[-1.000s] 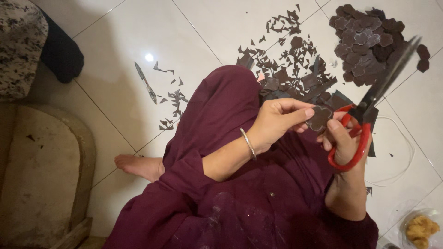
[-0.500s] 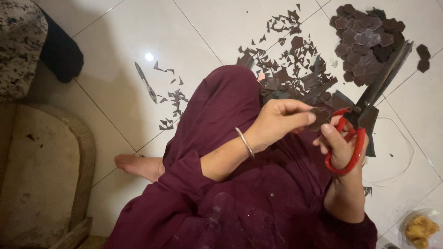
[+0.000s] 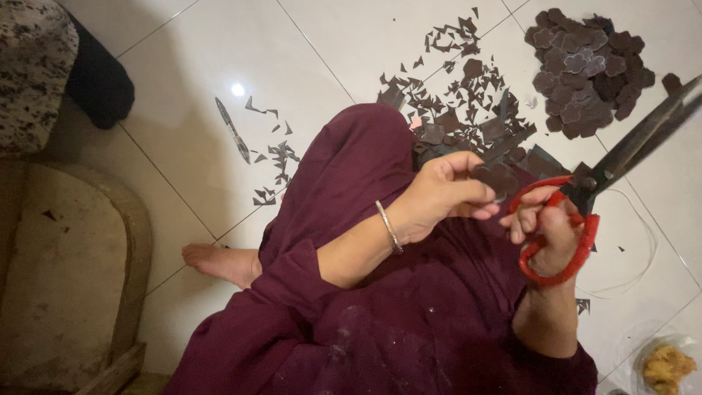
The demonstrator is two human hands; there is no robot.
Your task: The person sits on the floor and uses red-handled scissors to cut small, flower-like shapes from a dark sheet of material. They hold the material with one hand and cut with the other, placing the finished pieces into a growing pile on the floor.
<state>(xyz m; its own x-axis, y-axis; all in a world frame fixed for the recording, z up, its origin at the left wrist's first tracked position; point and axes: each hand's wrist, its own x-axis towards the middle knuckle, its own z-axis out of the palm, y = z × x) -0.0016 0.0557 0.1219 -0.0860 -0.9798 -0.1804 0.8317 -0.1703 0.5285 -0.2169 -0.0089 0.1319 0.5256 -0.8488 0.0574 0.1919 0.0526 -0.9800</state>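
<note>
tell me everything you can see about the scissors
The scissors are large, with red looped handles and long dark blades, apparently metal. The right hand grips the handles, fingers through the loops. The blades point up and right over the white tiled floor, nearly closed, their tips cut off by the picture's edge.

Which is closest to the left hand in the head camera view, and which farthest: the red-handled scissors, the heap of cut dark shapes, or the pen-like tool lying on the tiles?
1. Red-handled scissors: just right of the left hand, held in the right hand.
2. Heap of cut dark shapes: upper right on the floor.
3. Pen-like tool: far left on the tiles, beyond the knee.
</note>
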